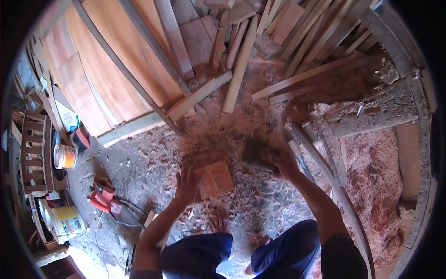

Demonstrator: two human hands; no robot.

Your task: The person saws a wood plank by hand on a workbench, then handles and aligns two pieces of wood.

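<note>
While the left hand [187,185] lay spread flat against a small square wooden block [215,179] on the shaving-covered floor [139,162], the right hand [283,160] gripped a dark, blurred tool [260,153] beside it.

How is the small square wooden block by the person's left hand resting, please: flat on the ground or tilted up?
Tilted. The wooden block leans with its broad face showing, the left hand against its left edge.
</note>
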